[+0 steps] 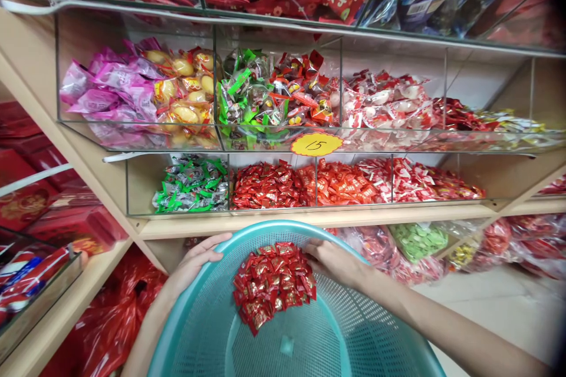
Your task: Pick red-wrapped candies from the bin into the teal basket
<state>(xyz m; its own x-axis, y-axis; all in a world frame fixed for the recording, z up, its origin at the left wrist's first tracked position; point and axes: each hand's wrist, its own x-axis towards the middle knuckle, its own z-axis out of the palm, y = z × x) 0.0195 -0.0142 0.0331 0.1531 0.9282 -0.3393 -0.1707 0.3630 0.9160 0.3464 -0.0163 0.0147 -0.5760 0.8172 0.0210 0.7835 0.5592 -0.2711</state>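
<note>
A teal mesh basket (207, 330) fills the lower middle of the view and holds a heap of small red wrapped candies (274, 288). My left hand (198, 256) grips the basket's far rim from outside, fingers curled over the edge. My right hand (329, 259) reaches inside the basket at its far rim, fingers bent and touching the right side of the red candy heap. Whether it holds any candy is hidden.
Wooden shelves with clear bins stand ahead: red candies (269, 185), green-and-silver candies (192, 185), pink packets (110, 88), mixed wrapped sweets (274, 97). A yellow price tag marked 15 (316, 144) sticks on a bin front. Red bags (119, 312) lie low at left.
</note>
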